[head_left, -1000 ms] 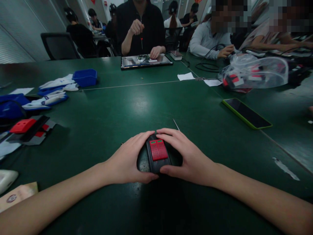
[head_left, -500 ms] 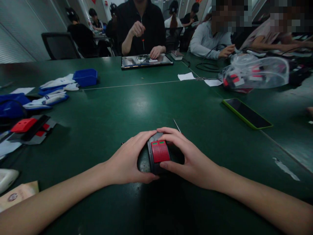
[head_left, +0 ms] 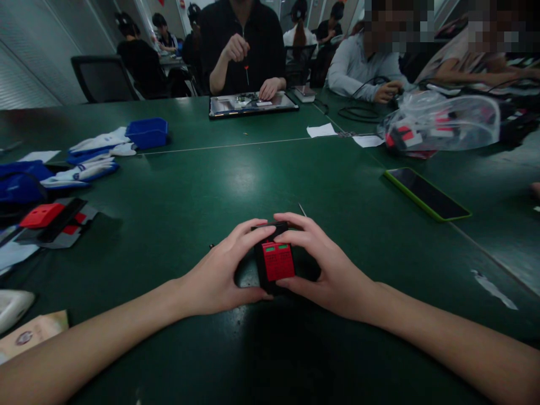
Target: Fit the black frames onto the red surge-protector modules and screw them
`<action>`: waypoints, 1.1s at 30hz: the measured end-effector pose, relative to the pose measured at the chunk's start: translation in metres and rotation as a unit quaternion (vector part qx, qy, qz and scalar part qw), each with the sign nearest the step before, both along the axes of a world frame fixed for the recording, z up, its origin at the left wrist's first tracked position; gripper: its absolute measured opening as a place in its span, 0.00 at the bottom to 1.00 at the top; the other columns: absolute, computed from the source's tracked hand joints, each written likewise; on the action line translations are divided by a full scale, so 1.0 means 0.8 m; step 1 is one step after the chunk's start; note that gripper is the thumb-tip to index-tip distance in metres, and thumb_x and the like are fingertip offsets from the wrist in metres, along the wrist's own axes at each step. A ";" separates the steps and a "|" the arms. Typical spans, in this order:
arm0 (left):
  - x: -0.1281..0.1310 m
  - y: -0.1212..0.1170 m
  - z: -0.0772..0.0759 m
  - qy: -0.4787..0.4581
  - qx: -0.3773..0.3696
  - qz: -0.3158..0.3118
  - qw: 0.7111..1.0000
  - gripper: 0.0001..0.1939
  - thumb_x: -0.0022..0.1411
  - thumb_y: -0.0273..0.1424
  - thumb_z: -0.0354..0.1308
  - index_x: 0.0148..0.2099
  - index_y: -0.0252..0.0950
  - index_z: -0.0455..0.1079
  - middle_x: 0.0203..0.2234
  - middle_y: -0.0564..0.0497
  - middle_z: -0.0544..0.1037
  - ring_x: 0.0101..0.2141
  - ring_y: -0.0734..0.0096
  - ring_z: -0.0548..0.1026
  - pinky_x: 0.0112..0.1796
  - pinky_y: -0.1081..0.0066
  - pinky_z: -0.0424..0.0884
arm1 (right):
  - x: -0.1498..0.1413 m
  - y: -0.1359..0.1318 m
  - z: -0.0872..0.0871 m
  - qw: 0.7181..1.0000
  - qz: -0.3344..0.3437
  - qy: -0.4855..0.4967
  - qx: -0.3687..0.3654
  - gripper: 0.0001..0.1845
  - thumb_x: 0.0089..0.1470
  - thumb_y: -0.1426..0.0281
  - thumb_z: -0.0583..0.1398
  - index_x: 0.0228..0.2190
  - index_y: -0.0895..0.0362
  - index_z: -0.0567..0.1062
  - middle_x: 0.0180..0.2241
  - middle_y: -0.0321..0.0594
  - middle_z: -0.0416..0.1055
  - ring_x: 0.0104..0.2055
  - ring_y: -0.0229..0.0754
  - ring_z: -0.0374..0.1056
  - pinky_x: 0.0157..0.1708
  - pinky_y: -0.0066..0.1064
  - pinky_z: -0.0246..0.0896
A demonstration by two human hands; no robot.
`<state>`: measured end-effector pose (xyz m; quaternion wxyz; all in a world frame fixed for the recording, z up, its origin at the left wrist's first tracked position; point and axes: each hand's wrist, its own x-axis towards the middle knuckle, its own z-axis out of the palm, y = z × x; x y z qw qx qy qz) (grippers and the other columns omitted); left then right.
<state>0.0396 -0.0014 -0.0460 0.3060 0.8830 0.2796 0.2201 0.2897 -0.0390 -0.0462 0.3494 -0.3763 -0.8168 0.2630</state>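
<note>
Low over the green table, a small black block with a red ribbed face and two small green windows sits between both my hands. My left hand curves around its left side, thumb at the lower edge and fingers at the top. From the right, my right hand grips it, its thumb by the red face's lower corner and its fingers across the top. What kind of device it is, I cannot tell. Just beyond my right fingers lies a thin metal rod, partly hidden.
Left are a red-and-grey part, white-and-blue gloves and a blue tray. A green-edged phone and a plastic bag lie right. Across the table, a person holds a screwdriver over an opened panel.
The block has tipped between my hands, so its red face shows more squarely. My left fingers have shifted onto its top edge. Across the table, a person's hand at right has moved slightly.
</note>
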 end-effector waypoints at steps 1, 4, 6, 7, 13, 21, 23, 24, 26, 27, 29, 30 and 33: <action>0.000 -0.001 0.000 0.003 -0.002 0.000 1.000 0.49 0.57 0.36 0.72 0.72 0.50 0.49 0.69 0.39 0.55 0.68 0.43 0.59 0.63 0.43 0.64 | 0.000 0.001 -0.001 1.000 0.000 0.002 0.001 0.26 0.58 0.70 0.66 0.56 0.47 0.66 0.66 0.49 0.56 0.69 0.56 0.54 0.64 0.56 0.57; 0.001 -0.002 0.001 0.008 -0.007 -0.003 1.000 0.46 0.58 0.35 0.71 0.72 0.50 0.51 0.70 0.40 0.55 0.68 0.44 0.58 0.63 0.44 0.65 | 0.001 0.003 -0.003 1.000 0.006 0.001 0.006 0.28 0.58 0.69 0.66 0.57 0.48 0.65 0.66 0.50 0.56 0.70 0.56 0.54 0.64 0.56 0.57; 0.001 -0.002 0.002 0.004 -0.007 -0.007 1.000 0.45 0.58 0.35 0.71 0.71 0.50 0.52 0.69 0.40 0.56 0.69 0.43 0.57 0.63 0.43 0.64 | 0.001 0.003 -0.004 1.000 0.010 0.001 0.010 0.29 0.57 0.68 0.67 0.57 0.48 0.64 0.66 0.49 0.56 0.70 0.55 0.53 0.64 0.55 0.56; 0.001 -0.002 0.002 0.002 -0.006 -0.010 1.000 0.45 0.59 0.35 0.71 0.71 0.49 0.52 0.69 0.39 0.56 0.69 0.43 0.56 0.63 0.42 0.64 | 0.002 0.003 -0.005 1.000 0.012 0.002 0.012 0.29 0.57 0.68 0.67 0.57 0.48 0.64 0.66 0.49 0.56 0.70 0.55 0.53 0.65 0.55 0.56; 0.000 -0.002 0.003 -0.005 0.002 -0.020 1.000 0.41 0.60 0.33 0.69 0.70 0.47 0.53 0.69 0.39 0.55 0.70 0.44 0.54 0.64 0.42 0.61 | 0.004 0.005 -0.006 0.999 0.026 0.002 0.019 0.29 0.58 0.67 0.67 0.57 0.49 0.63 0.67 0.50 0.55 0.70 0.54 0.52 0.65 0.55 0.57; 0.002 -0.001 0.004 -0.006 0.002 -0.022 1.000 0.40 0.61 0.32 0.69 0.69 0.48 0.53 0.69 0.39 0.55 0.70 0.44 0.54 0.64 0.42 0.62 | 0.003 0.005 -0.012 1.000 0.017 0.021 0.016 0.39 0.57 0.67 0.68 0.63 0.48 0.55 0.68 0.51 0.53 0.71 0.56 0.51 0.64 0.58 0.59; 0.001 -0.001 0.005 -0.013 0.013 -0.029 0.999 0.40 0.61 0.31 0.68 0.69 0.49 0.53 0.69 0.39 0.54 0.70 0.44 0.53 0.65 0.42 0.61 | 0.002 0.004 -0.014 0.999 0.013 0.026 0.014 0.45 0.57 0.68 0.67 0.67 0.48 0.50 0.69 0.52 0.52 0.71 0.56 0.52 0.63 0.57 0.61; 0.001 -0.001 0.005 -0.014 0.018 -0.031 0.999 0.40 0.61 0.30 0.68 0.69 0.49 0.53 0.70 0.40 0.54 0.70 0.44 0.52 0.65 0.42 0.60 | 0.001 0.004 -0.015 1.000 0.013 0.023 0.010 0.47 0.57 0.68 0.67 0.68 0.48 0.48 0.69 0.52 0.52 0.71 0.57 0.52 0.63 0.57 0.61; -0.001 -0.001 0.004 -0.010 0.026 -0.032 0.999 0.39 0.61 0.28 0.67 0.69 0.50 0.53 0.70 0.40 0.52 0.70 0.42 0.53 0.64 0.41 0.61 | 0.001 0.003 -0.016 1.000 0.011 0.018 -0.003 0.50 0.57 0.68 0.67 0.69 0.48 0.45 0.69 0.53 0.51 0.70 0.57 0.54 0.63 0.57 0.63; -0.002 -0.002 0.004 -0.007 0.030 -0.032 0.999 0.39 0.61 0.28 0.67 0.69 0.50 0.54 0.70 0.40 0.51 0.70 0.41 0.54 0.64 0.40 0.61 | 0.000 0.002 -0.016 1.000 0.009 0.015 -0.011 0.50 0.56 0.68 0.67 0.70 0.49 0.45 0.69 0.53 0.51 0.70 0.58 0.55 0.62 0.56 0.64; -0.003 -0.002 0.003 0.001 0.041 -0.033 0.999 0.38 0.62 0.26 0.65 0.69 0.50 0.54 0.71 0.40 0.49 0.69 0.41 0.55 0.64 0.40 0.62 | 0.000 0.002 -0.016 1.000 0.005 0.013 -0.023 0.51 0.56 0.67 0.67 0.70 0.49 0.44 0.69 0.54 0.51 0.69 0.58 0.57 0.59 0.54 0.68; -0.003 -0.002 0.003 0.004 0.046 -0.034 0.998 0.37 0.63 0.26 0.64 0.68 0.50 0.54 0.72 0.40 0.47 0.69 0.41 0.56 0.63 0.41 0.63 | 0.000 0.002 -0.016 1.000 0.004 0.013 -0.026 0.51 0.56 0.67 0.67 0.70 0.49 0.44 0.69 0.55 0.52 0.68 0.58 0.58 0.58 0.53 0.69; -0.003 -0.003 0.002 0.009 0.067 -0.035 0.997 0.36 0.64 0.25 0.63 0.68 0.50 0.53 0.72 0.40 0.44 0.69 0.43 0.56 0.63 0.43 0.64 | 0.000 0.002 -0.019 0.999 0.003 0.016 -0.031 0.50 0.58 0.66 0.66 0.70 0.49 0.43 0.67 0.55 0.57 0.64 0.57 0.65 0.55 0.52 0.72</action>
